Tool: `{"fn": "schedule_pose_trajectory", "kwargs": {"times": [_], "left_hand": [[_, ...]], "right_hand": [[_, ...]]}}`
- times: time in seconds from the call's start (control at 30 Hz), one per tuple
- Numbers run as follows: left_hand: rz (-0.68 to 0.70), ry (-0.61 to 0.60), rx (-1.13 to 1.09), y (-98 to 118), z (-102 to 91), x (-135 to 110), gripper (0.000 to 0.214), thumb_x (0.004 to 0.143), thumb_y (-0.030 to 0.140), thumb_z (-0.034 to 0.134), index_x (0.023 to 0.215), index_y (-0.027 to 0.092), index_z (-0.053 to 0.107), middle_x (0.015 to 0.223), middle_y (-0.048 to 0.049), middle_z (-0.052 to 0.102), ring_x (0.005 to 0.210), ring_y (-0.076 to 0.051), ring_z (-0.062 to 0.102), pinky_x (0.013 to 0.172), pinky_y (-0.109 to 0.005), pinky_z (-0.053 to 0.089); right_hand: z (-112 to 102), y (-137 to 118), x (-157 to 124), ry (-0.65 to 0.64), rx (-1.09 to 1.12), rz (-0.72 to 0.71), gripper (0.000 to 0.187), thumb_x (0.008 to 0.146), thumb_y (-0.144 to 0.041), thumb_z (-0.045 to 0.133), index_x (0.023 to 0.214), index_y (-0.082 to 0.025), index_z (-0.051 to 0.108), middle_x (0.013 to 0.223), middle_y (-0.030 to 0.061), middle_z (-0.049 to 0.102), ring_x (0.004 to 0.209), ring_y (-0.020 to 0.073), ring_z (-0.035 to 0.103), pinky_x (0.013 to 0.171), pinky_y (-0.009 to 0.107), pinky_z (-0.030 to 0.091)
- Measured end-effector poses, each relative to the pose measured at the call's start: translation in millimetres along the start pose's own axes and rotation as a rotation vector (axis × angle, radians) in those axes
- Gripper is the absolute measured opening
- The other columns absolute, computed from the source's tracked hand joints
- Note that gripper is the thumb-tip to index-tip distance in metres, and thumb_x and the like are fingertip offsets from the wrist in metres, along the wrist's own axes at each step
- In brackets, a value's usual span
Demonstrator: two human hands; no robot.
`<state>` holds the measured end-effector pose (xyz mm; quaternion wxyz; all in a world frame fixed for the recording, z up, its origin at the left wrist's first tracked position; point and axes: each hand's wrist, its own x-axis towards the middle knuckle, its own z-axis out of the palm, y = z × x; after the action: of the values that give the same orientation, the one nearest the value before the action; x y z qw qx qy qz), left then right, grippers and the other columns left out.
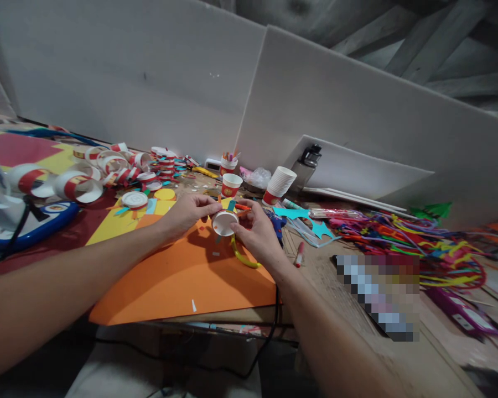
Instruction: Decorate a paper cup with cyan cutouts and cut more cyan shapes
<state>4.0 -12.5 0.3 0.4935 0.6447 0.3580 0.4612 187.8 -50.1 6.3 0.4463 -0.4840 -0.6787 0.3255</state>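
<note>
A shallow white paper cup bottom is held up over the orange paper sheet, its hollow side facing me. Coloured paper strips stick out from its edge, among them a teal strip and a small orange one. At its left rim, the fingertips of my left hand are closed. My right hand grips it from the right, thumb against the rim. An orange object shows by the right fingers; its kind is unclear. Below the right hand lies a curved yellow item.
Behind stand a paper cup and a tilted stack of cups. Cut cup rings and finished-looking decorated cup bottoms lie left. Pipe cleaners, a red marker and a purple box are right. White boards rise behind.
</note>
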Motion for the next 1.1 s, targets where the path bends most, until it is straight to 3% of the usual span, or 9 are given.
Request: {"fn": "schedule_pose_trajectory", "kwargs": {"times": [0.33,0.9,1.1], "left_hand": [[-0.043,-0.009,-0.162,-7.5,2.9,-0.6,0.028,0.074,0.043,0.069,0.073,0.015,0.07,0.071,-0.0031,0.065,0.063,-0.012,0.054,0.059,-0.025,0.039],[-0.115,0.082,-0.349,-2.7,17.5,-5.8,0.025,0.072,0.038,0.072,0.071,0.013,0.066,0.072,-0.0033,0.064,0.067,-0.012,0.055,0.065,-0.026,0.043],[-0.151,0.129,-0.337,-4.7,19.7,-7.4,0.026,0.073,0.04,0.071,0.075,0.015,0.065,0.071,-0.0018,0.062,0.062,-0.011,0.052,0.058,-0.023,0.038]], "right_hand": [[1.1,0.4,0.7,0.019,0.056,0.002,0.051,0.072,-0.017,0.06,0.121,-0.017,0.044,0.087,0.0031,0.063,0.081,0.0169,0.062,0.072,0.032,0.05],[1.5,2.4,2.1,0.058,0.136,0.035,0.053,0.071,-0.016,0.062,0.12,-0.021,0.043,0.082,-0.0006,0.061,0.077,0.0162,0.06,0.071,0.031,0.048],[0.0,4.8,2.8,0.043,0.125,0.029,0.052,0.072,-0.016,0.062,0.12,-0.021,0.043,0.082,-0.0007,0.062,0.077,0.0158,0.061,0.072,0.031,0.048]]}}
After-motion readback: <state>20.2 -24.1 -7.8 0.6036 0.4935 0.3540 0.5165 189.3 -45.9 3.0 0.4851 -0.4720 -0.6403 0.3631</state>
